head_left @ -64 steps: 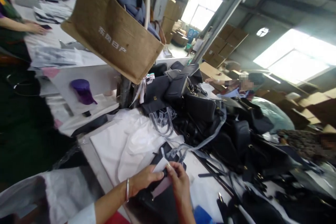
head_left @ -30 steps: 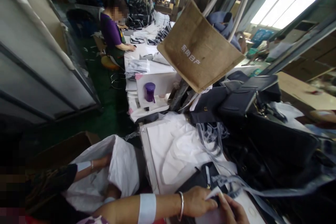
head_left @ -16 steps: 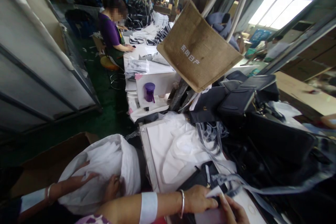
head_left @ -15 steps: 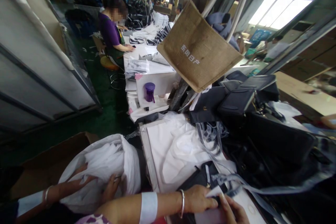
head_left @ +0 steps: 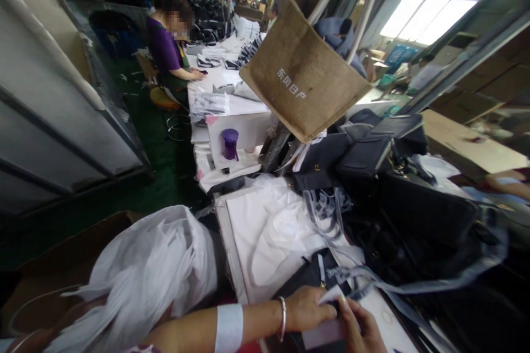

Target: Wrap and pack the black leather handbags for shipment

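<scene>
My left hand (head_left: pixel 308 309), with a metal bangle at the wrist, is closed in a pinch on a small white paper slip (head_left: pixel 328 294). My right hand (head_left: pixel 361 332) meets it at the bottom edge of the view, fingers closed on a pale card (head_left: pixel 323 334). Both hands rest over a black pouch (head_left: pixel 304 281) lying on white cloth (head_left: pixel 277 231). A clear plastic strap (head_left: pixel 372 285) trails from the pouch to the right.
A heap of black handbags (head_left: pixel 397 193) fills the right side. A jute bag (head_left: pixel 300 74) hangs overhead. A purple cup (head_left: pixel 229 143) stands on the bench. Beside me a person's blurred arm works a white plastic bag (head_left: pixel 149 270) over a cardboard box (head_left: pixel 62 270). Farther off sits a co-worker (head_left: pixel 165 49).
My head turned left, bringing the aisle and the neighbour into view. The neighbour's hands worked the white bag, which now bulges higher. My hands stay pinched on the slip and card.
</scene>
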Available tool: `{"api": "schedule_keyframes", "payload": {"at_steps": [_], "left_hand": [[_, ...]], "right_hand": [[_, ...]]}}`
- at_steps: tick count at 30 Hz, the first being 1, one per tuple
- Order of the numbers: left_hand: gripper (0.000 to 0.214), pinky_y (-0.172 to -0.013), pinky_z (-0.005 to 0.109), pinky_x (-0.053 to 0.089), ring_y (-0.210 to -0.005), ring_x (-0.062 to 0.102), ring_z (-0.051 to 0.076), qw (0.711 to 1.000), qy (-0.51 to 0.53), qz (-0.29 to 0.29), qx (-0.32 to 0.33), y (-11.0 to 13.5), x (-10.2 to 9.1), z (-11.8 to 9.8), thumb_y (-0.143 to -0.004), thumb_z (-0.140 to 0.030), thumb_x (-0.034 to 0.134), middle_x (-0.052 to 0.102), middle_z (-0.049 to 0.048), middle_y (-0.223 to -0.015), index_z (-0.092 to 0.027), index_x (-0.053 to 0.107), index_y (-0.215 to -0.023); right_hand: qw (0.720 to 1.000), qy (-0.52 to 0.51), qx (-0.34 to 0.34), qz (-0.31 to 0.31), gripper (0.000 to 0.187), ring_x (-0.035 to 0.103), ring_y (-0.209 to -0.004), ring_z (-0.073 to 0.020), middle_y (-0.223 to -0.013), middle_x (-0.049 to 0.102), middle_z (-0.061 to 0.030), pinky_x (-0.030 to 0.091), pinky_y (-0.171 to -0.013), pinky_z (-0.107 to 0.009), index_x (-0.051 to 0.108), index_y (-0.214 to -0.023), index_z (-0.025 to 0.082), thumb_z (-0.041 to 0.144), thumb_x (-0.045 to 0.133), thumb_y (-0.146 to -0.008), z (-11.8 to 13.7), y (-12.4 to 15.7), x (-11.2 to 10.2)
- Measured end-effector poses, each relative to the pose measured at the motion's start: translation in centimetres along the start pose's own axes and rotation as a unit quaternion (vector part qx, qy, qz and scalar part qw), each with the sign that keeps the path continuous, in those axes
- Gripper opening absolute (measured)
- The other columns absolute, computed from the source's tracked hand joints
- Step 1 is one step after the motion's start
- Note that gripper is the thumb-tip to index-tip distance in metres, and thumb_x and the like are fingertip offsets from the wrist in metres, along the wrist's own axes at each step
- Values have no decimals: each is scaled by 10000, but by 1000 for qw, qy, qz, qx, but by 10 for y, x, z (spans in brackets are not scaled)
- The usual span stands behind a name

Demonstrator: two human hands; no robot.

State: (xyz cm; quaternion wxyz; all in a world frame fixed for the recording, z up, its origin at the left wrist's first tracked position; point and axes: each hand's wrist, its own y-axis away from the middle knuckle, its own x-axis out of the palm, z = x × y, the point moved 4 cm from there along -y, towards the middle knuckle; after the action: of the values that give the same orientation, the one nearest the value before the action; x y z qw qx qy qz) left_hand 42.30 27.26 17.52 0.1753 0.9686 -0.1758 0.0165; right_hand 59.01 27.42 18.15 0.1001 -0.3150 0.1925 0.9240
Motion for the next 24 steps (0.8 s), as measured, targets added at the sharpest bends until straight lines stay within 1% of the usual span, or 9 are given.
{"api": "schedule_keyframes", "payload": {"at_steps": [4,6,8,13,15,18,20,22,24], "left_hand": [[399,-708,265,436,-832,560,195,998,28,27,43,3,4,-5,-853,-316,465,686,36,-976,-166,645,-1176],[411,-757,286,456,-890,585,223,997,61,27,40,-3,3,-2,-857,-343,485,703,55,-996,-141,647,-1175],[420,-819,314,465,-946,606,249,995,93,40,19,-8,3,2,-853,-375,520,714,66,-1018,-138,650,-1174],[448,-899,376,464,-987,634,275,983,176,53,-18,-10,1,3,-852,-436,553,725,87,-1045,-143,652,-1176],[440,-894,385,468,-943,644,266,979,195,59,-26,-10,-1,2,-850,-440,562,729,92,-1027,-142,661,-1159],[433,-883,372,474,-902,648,246,974,213,65,-34,-11,-3,1,-835,-446,590,729,89,-987,-138,668,-1130],[448,-837,359,490,-854,650,231,973,216,72,-36,-11,-1,-1,-835,-475,587,723,81,-918,-127,667,-1106],[471,-732,330,502,-747,643,204,975,206,79,-41,-11,3,0,-851,-513,553,702,64,-798,-107,668,-1061],[487,-635,288,478,-651,614,171,980,183,65,-41,-11,7,1,-868,-535,518,664,41,-698,-94,666,-1013]], "right_hand": [[995,-60,-76,-9,470,623,-884,-267,-884,709,-61,465,-812,-356,657,-881,194,632,609,-716,22,16,5],[991,-94,-94,-12,405,618,-841,-239,-841,698,-43,468,-796,-335,651,-846,196,590,605,-759,28,15,8],[986,-149,-78,-4,382,615,-811,-219,-838,691,-32,479,-754,-314,663,-869,201,569,597,-789,23,13,9],[951,-306,22,42,519,630,-854,-241,-1000,696,-65,512,-644,-305,647,-1145,232,625,523,-830,-6,23,11],[944,-322,16,67,509,621,-933,-252,-1109,675,-67,517,-679,-307,633,-1179,251,613,538,-834,-7,30,13],[937,-331,-16,108,484,592,-1007,-246,-1208,635,-47,501,-747,-297,609,-1222,277,572,569,-840,6,39,18],[936,-330,-34,115,472,588,-951,-225,-1137,650,-40,482,-754,-286,603,-1228,273,551,579,-847,17,41,22],[934,-334,-48,116,449,567,-779,-188,-906,653,-19,457,-672,-266,606,-1204,263,548,568,-860,24,41,26],[928,-348,-50,122,421,483,-618,-152,-687,547,25,399,-568,-247,612,-1154,258,559,554,-866,24,38,34]]}}
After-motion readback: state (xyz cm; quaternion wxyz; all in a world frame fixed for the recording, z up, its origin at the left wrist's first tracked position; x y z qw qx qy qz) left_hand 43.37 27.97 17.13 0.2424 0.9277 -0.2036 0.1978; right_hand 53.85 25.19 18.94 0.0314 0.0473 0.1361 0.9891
